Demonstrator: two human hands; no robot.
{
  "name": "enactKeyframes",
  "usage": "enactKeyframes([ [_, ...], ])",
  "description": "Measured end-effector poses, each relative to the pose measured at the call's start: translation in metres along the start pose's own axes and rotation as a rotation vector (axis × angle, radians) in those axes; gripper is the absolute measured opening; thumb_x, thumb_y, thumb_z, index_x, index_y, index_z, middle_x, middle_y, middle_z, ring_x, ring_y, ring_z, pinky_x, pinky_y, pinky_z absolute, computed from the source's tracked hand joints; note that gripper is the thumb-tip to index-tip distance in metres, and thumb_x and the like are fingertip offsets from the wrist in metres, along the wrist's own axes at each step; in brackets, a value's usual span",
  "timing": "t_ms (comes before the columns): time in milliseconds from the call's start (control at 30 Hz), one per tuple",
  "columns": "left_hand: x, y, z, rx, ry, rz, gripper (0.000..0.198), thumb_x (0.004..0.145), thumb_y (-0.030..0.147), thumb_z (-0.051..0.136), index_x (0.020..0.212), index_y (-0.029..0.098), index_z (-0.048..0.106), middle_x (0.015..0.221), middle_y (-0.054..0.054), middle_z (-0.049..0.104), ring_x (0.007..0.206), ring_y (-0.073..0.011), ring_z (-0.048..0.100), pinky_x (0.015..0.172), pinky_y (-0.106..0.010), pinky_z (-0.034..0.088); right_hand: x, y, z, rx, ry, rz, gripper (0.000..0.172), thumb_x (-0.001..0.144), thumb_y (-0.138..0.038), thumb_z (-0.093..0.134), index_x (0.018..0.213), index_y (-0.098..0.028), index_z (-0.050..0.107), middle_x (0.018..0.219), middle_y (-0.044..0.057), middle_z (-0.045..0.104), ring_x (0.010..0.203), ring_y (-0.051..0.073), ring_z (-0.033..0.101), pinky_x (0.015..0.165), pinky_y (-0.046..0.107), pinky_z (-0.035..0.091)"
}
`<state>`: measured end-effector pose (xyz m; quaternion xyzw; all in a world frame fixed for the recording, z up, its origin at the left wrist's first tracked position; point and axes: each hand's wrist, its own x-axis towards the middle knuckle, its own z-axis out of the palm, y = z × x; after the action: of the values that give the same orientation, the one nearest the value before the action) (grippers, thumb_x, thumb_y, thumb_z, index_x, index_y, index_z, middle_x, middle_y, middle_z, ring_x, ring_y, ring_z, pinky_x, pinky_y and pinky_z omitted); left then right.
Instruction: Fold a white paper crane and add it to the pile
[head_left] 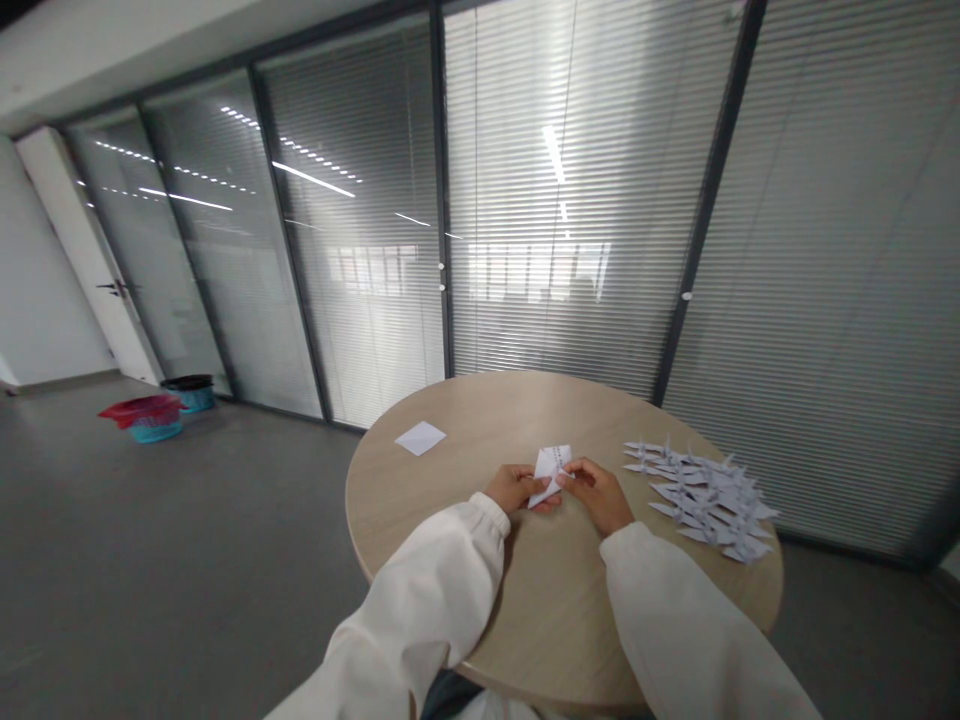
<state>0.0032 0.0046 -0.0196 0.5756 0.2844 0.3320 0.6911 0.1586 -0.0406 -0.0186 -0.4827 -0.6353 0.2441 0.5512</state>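
Folded paper pinched in left fingers and right fingers, well inside table rim, apart from origami cluster.

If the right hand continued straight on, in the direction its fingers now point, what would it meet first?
The folded white paper: the right hand seems to touch its edge, and the left hand holds it too. What lies beyond is hard to judge in depth.
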Motion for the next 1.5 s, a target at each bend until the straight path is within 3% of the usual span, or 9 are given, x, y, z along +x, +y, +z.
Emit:
enactKeyframes([
  [400, -0.001, -0.001, 0.005, 0.008, -0.033, -0.019, 0.046, 0.059, 0.047, 0.06, 0.084, 0.008, 0.059, 0.078, -0.01, 0.064, 0.068, -0.019, 0.06, 0.062, -0.031, 0.047, 0.001, 0.006, 0.001, 0.04, 0.045, -0.004, 0.028, 0.061, -0.042, 0.06, 0.075, -0.02, 0.051, 0.058, -0.004, 0.053, 0.053, 0.012, 0.049, 0.051, 0.021, 0.038],
  [667, -0.003, -0.002, 0.006, 0.097, -0.059, -0.006, 0.052, 0.05, 0.04, 0.069, 0.089, 0.007, 0.058, 0.086, -0.014, 0.062, 0.068, -0.0189, 0.061, 0.059, -0.029, 0.048, 0.003, 0.012, 0.002, -0.012, 0.096, 0.048, 0.041, 0.056, -0.039, 0.064, 0.087, -0.021, 0.043, 0.051, -0.007, 0.052, 0.044, 0.012, 0.049, 0.043, 0.021, 0.036],
  [1500, -0.002, -0.005, 0.005, 0.138, -0.022, 0.033, 0.045, 0.053, 0.04, 0.066, 0.082, 0.007, 0.06, 0.072, -0.01, 0.064, 0.061, -0.0175, 0.06, 0.056, -0.028, 0.047, 0.002, 0.016, 0.003, 0.007, 0.123, 0.108, 0.045, 0.056, -0.039, 0.065, 0.091, -0.019, 0.044, 0.057, -0.003, 0.06, 0.05, 0.015, 0.056, 0.05, 0.025, 0.041],
])
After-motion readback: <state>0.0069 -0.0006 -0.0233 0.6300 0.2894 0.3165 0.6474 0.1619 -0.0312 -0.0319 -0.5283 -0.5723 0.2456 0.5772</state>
